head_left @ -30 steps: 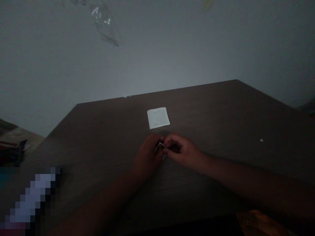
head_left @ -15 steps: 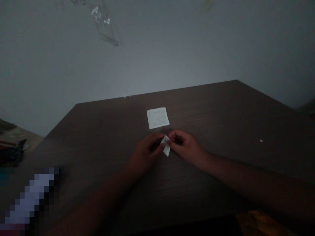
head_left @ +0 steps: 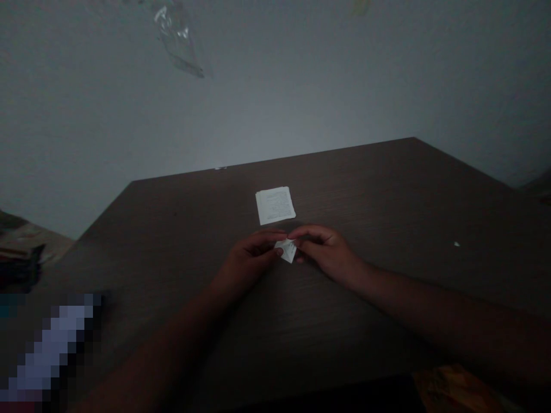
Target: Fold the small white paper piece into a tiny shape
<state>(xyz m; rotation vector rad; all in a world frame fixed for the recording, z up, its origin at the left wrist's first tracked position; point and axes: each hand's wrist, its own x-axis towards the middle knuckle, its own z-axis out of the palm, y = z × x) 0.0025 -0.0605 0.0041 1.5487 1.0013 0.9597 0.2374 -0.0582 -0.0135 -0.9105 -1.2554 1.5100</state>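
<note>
Dim room, pale wall (head_left: pixel 344 86), dark wooden table (head_left: pixel 387 189). Near the table's middle, the left hand (head_left: pixel 252 258) and right hand (head_left: pixel 329 252) meet fingertip to fingertip, both pinching one small folded scrap of paper (head_left: pixel 287 249) between thumb and forefinger, just above the tabletop. Just behind it, apart from the fingers, a square sheet (head_left: pixel 275 205) lies flat. The fold would likely come out cleaner with the scrap's edges lined up and the crease pressed firmly from one end to the other. In light this poor, that calls for slow work. Count: two hands, one scrap, one square sheet, one white speck (head_left: pixel 457 244) far right, and one piece of clear plastic (head_left: pixel 174 40) on the wall.
</note>
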